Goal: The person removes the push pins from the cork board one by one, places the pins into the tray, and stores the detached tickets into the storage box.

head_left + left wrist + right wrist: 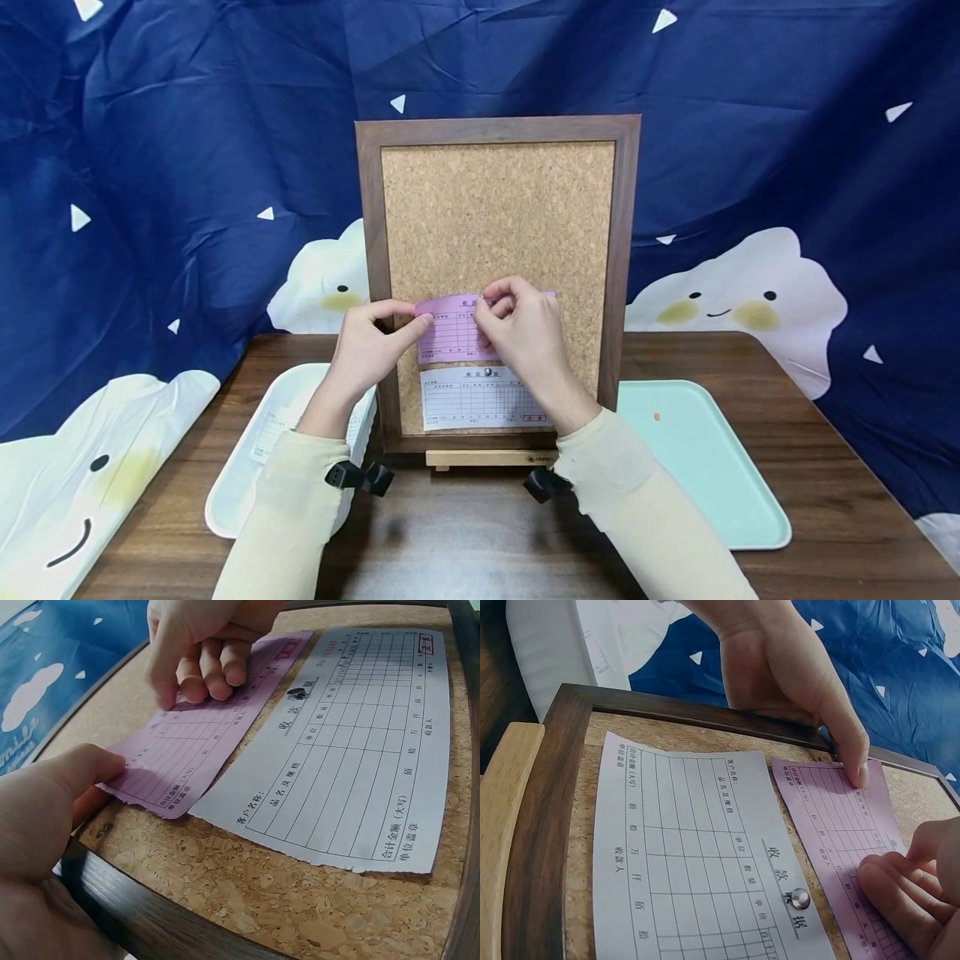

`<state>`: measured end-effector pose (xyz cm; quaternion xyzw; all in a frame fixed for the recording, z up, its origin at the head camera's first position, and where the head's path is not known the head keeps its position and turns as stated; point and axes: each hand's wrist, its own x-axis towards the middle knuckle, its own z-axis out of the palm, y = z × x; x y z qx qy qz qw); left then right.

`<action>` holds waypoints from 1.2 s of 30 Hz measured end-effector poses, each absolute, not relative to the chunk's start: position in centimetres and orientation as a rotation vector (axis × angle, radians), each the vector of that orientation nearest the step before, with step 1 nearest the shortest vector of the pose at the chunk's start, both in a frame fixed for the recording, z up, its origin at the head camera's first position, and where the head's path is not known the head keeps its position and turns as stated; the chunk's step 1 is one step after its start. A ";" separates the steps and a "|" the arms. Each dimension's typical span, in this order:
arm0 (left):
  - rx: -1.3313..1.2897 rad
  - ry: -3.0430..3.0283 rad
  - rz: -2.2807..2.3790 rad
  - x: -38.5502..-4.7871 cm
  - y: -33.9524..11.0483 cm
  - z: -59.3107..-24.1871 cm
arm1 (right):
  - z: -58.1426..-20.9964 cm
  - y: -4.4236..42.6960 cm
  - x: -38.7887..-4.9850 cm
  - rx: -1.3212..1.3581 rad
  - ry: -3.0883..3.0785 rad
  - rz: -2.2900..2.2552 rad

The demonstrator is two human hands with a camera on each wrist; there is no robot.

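A pink receipt slip (447,333) lies against the cork board (498,217), just above a white receipt slip (480,400). A round silver thumbtack (800,899) sits at the white slip's top middle. My left hand (367,346) pinches the pink slip's left edge, thumb (859,769) on its front. At the pink slip's top middle, my right hand (525,325) brings thumb and index fingertip together on a small shiny thing, apparently another thumbtack, mostly hidden. The other right fingers (214,671) are curled over the pink slip, covering part of it.
The board's brown wooden frame (624,250) stands on a light wood easel ledge (480,458). A white tray (225,500) with paper slips is on the left of the table; a mint tray (720,467) with a tiny orange bit is on the right. Blue cloth (225,125) hangs behind.
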<state>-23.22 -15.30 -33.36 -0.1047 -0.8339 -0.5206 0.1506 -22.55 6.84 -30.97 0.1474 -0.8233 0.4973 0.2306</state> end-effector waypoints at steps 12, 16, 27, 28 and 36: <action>-0.325 -2.380 -1.498 -23.2 -15.2 -33.2 | -31.1 6.9 -22.7 0.420 -2.241 1.372; -0.334 -2.375 -1.505 -23.2 -15.3 -33.3 | -31.2 6.9 -22.7 0.421 -2.227 1.376; -0.319 -2.383 -1.511 -23.1 -15.2 -33.1 | -31.4 6.9 -22.8 0.414 -2.206 1.402; -0.315 -2.383 -1.514 -23.1 -15.2 -33.2 | -31.4 6.9 -22.8 0.415 -2.205 1.402; -0.312 -2.330 -1.560 -23.1 -15.0 -33.4 | -31.6 6.9 -22.8 0.426 -2.177 1.416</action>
